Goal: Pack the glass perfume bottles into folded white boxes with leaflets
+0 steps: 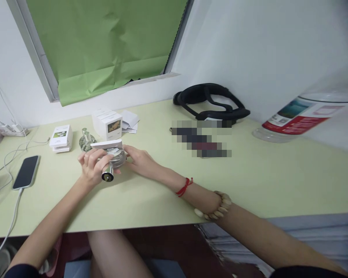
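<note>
My left hand (93, 164) is wrapped around a clear round glass bottle (118, 157), tilted so that its shiny silver neck piece (108, 174) points down toward me. Along the bottle's upper side lies a flat white card or box piece (107, 144), also within the left hand's grasp. From the right, my right hand (139, 159) grips the bottle's side, with its fingertips partly hidden behind the glass. Just beyond the left hand stands a second glass bottle (87, 143) with a silver top. A white box with a picture (113, 129) is behind the hands.
Another white box (60, 139) and a phone (26, 172) on a white cable lie to the left, near a power strip (14, 130). Folded papers (129, 121), a black headset (211, 102), a blurred-out dark item (200, 139) and a large plastic bottle (301, 116) occupy the back and right.
</note>
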Available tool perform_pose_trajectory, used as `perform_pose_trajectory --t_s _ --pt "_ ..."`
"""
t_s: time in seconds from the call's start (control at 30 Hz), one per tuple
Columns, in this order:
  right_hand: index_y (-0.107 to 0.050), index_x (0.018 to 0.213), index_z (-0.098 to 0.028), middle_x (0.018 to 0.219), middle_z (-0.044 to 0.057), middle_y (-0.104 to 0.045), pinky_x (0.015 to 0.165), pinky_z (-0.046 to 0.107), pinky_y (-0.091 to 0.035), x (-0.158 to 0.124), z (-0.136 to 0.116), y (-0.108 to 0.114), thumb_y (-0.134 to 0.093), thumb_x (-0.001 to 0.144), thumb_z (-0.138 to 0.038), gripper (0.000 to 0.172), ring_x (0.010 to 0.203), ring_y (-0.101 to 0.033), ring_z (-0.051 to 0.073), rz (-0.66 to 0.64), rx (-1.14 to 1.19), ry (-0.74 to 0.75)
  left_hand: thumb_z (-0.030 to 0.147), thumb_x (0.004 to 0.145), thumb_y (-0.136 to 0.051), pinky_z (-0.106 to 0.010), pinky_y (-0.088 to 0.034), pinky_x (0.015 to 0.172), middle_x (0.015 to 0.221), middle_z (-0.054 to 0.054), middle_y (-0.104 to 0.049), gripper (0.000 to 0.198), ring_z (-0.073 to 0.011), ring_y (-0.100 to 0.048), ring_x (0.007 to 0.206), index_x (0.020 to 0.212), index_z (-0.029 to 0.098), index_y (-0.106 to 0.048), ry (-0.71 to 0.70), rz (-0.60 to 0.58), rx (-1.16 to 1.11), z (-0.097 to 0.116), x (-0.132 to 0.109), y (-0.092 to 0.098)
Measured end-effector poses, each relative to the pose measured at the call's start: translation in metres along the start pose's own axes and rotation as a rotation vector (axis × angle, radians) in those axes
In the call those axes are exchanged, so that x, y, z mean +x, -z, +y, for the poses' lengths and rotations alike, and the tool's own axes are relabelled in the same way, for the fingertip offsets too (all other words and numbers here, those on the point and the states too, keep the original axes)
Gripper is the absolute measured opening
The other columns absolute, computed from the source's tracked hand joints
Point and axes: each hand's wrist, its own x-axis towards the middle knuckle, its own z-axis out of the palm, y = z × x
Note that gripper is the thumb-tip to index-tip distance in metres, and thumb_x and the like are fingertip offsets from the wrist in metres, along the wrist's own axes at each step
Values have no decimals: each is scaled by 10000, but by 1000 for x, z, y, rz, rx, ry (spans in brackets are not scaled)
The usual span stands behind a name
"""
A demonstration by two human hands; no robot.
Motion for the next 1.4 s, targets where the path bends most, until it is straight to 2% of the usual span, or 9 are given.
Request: perform_pose_trajectory --t_s 0.17,0.37,0.63,0.8,0.97,1.1,1.23,1.3,1.4 --pt "-564 1220 -229 1203 81 -651 848 410 -549 0 -1 0 -555 891 -312 339 1045 -642 272 -9 3 11 624 916 -415 -351 -305 846 883 -53 -658 447 -219 -563 893 1035 269 -658 20 -64 -123 2 4 5" --pt "-546 1220 -208 1142 98 -675 789 396 -546 1 0 -1 -579 891 -361 364 931 -673 277 -19 -45 -31 597 883 -508 -357 -316 867 930 -68 -662 409 -242 -533 934 1077 275 -669 144 -281 -104 6 9 4" --pt "-492 1197 -250 1132 60 -683 745 355 -528 1 -11 -2 -585 894 -369 338 915 -693 273 10 37 -72 482 955 -409 -385 -315 875 940 -89 -625 373 -253 -495 968 975 253 -703 191 -316 -95 7 15 5" --pt "-484 1178 -242 1099 66 -689 716 362 -529 0 -13 -2 -591 883 -393 348 872 -700 279 19 57 -100 424 961 -435 -392 -327 904 915 -84 -600 324 -251 -493 1010 920 260 -711 187 -325 -107 4 15 3" --pt "-417 1257 -234 1104 81 -676 667 351 -568 2 -9 -5 -543 896 -432 430 864 -694 252 34 253 -161 419 961 -451 -389 -378 951 1163 -113 -531 326 -242 -486 1128 1190 243 -601 245 -251 -143 1 15 1" --pt "-249 1409 -208 1141 114 -648 673 358 -594 4 -4 -7 -530 898 -482 644 931 -673 252 99 341 -150 452 962 -444 -407 -395 1006 1296 -139 -433 433 -249 -419 1261 1338 237 -443 356 -257 -277 -4 13 -2" --pt "-137 1485 -245 1236 130 -590 704 388 -606 4 1 -7 -492 922 -548 731 924 -668 241 204 238 -39 468 999 -323 -336 -470 899 1326 -124 -470 460 -185 -547 1087 1407 254 -319 490 -457 -485 -4 9 -5" --pt "-216 1472 -288 1303 119 -546 721 405 -610 3 2 -3 -445 943 -567 641 919 -669 233 259 116 43 485 1005 -276 -305 -483 843 1323 -114 -502 463 -153 -584 942 1399 248 -324 531 -521 -532 -2 7 -5" --pt "-448 1359 -327 1327 87 -515 673 350 -610 2 -1 5 -354 996 -503 414 896 -673 204 279 -72 110 529 994 -269 -291 -482 808 1288 -103 -543 477 -142 -584 852 1354 237 -383 540 -536 -534 0 4 -5"
